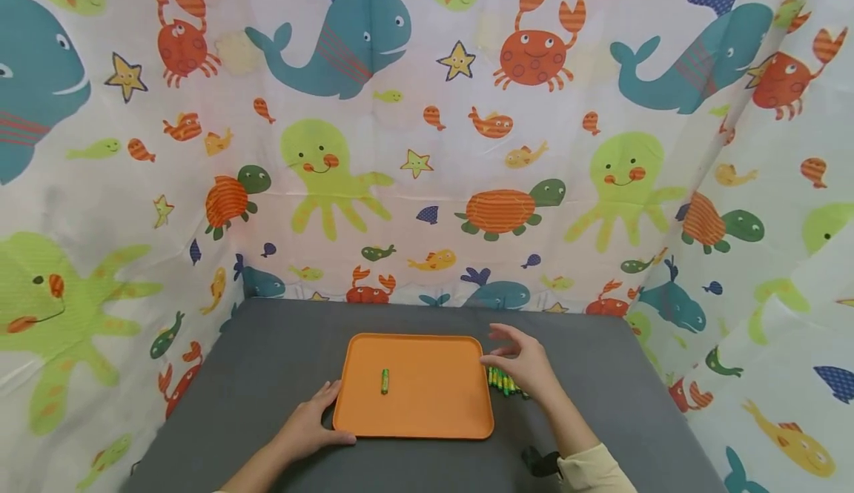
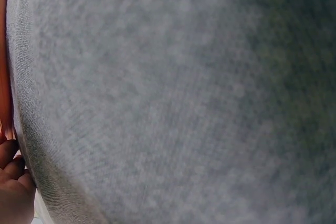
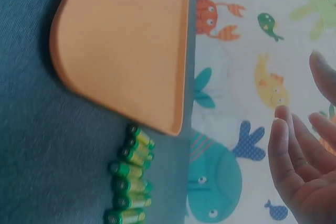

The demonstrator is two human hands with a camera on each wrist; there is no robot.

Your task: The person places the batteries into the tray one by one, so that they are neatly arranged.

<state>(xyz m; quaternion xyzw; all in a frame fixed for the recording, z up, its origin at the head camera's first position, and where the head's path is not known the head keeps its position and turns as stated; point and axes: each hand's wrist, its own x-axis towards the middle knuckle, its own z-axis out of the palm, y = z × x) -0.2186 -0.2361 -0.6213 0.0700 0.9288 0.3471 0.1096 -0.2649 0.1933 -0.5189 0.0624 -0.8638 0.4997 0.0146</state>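
Observation:
An orange tray lies on the grey table, with a single green-and-yellow battery standing lengthwise to me on its left half. My left hand holds the tray's near left corner, thumb along the near edge and fingers at the left side. In the left wrist view only curled fingers show beside the orange edge. My right hand hovers over the tray's right side, thumb and fingers apart with nothing between them. Below it, several batteries lie in a row beside the tray, partly hidden by this hand in the head view.
The grey table is enclosed at the back and sides by a white curtain printed with sea animals. A black strap-like object sits by my right wrist, next to the pale sleeve.

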